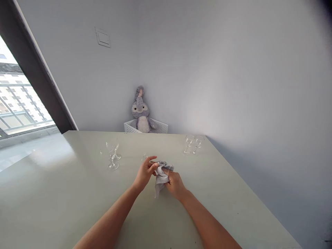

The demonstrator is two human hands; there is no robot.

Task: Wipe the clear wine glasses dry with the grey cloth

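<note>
My left hand [145, 173] is closed in a pinch on a clear stemmed glass [144, 157], whose curved edge shows just past my fingers. A grey-white cloth [161, 178] is bunched in my right hand [175, 183], pressed around the glass's other end, where a thin rim glints by my knuckles. One corner of the cloth hangs down toward the table. Most of the glass is hidden by the cloth and my fingers. Both hands are close together above the middle of the table.
On the pale table [77, 200], stemmed glasses [113, 166] stand at the left. Two more glasses [198, 141] are at the back right. Behind the far edge, a plush rabbit [142, 122] sits in a white perforated basket [162, 128]. A wall [259, 103] borders the right side.
</note>
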